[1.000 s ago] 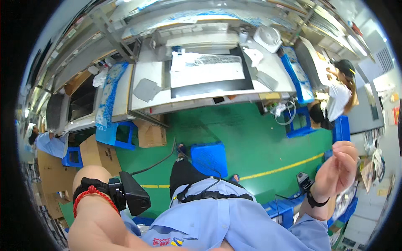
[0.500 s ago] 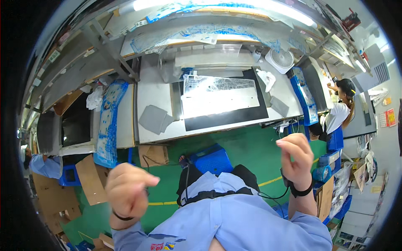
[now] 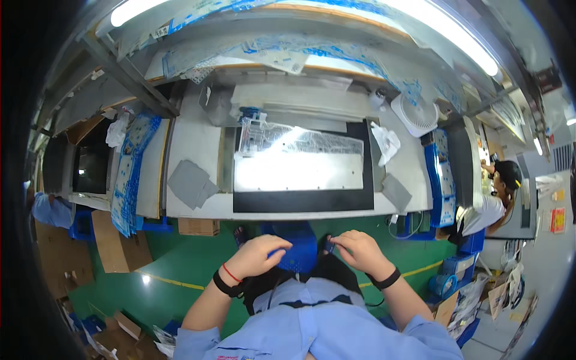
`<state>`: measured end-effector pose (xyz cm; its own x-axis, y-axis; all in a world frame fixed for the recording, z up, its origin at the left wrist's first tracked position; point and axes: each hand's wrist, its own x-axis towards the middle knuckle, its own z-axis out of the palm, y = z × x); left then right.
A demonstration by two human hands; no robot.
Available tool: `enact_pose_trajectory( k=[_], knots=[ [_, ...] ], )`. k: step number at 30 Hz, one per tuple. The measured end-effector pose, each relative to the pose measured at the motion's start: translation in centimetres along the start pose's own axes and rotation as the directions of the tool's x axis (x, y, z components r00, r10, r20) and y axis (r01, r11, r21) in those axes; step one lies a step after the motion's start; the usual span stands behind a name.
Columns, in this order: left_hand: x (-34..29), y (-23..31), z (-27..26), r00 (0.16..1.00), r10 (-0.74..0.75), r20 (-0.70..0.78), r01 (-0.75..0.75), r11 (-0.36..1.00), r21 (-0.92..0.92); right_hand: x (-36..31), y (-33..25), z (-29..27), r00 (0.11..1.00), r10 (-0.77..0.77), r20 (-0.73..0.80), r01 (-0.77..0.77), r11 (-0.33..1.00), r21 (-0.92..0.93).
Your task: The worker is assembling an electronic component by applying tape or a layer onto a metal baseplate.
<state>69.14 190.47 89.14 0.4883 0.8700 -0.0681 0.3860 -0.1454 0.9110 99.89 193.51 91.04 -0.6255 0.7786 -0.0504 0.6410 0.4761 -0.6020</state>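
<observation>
My left hand (image 3: 259, 255) and my right hand (image 3: 358, 252) are raised side by side in front of my chest, both with fingers curled in. No object shows in either hand. Each wrist wears a black band, and the left one also has a red cord. Beneath the hands stands a blue stool (image 3: 298, 247) on the green floor. Ahead is a white workbench (image 3: 198, 144) with a black mat (image 3: 303, 201) and a shiny metal sheet (image 3: 299, 165) lying on it.
Grey pads (image 3: 189, 183) (image 3: 396, 192) lie at both ends of the mat. A white fan (image 3: 417, 114) and a white cloth (image 3: 387, 142) sit at the back right. Blue trays (image 3: 129, 171) (image 3: 441, 174) flank the bench, with cardboard boxes (image 3: 117, 243) on the floor. Co-workers (image 3: 489, 207) (image 3: 49, 210) sit at both sides.
Both hands have come down from their wide, raised position and moved together in front of my chest. My view has tilted toward the workbench.
</observation>
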Motion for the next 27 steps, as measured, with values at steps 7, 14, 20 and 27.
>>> enact_pose_trajectory(
  k=[7, 14, 20, 27],
  knots=[
    [9.2, -12.8, -8.4, 0.766, -0.166, -0.621, 0.152, 0.985, -0.075, 6.0, 1.8, -0.1, 0.99, -0.031, -0.135, 0.044, 0.995, 0.088],
    [11.7, -16.8, -11.4, 0.692, -0.283, -0.664, 0.22, 0.959, -0.18, 1.9, 4.8, 4.1, 0.985, -0.048, -0.165, 0.076, 0.983, 0.168],
    [5.3, -12.4, -3.6, 0.84, -0.183, -0.51, 0.079, 0.972, -0.219, -2.7, 9.7, 11.1, 0.97, -0.029, -0.243, 0.097, 0.958, 0.272],
    [4.9, -11.9, 8.4, 0.935, 0.185, 0.303, -0.137, 0.975, -0.174, -3.7, 16.0, 18.4, 0.959, 0.19, -0.21, -0.168, 0.979, 0.117]
  ],
)
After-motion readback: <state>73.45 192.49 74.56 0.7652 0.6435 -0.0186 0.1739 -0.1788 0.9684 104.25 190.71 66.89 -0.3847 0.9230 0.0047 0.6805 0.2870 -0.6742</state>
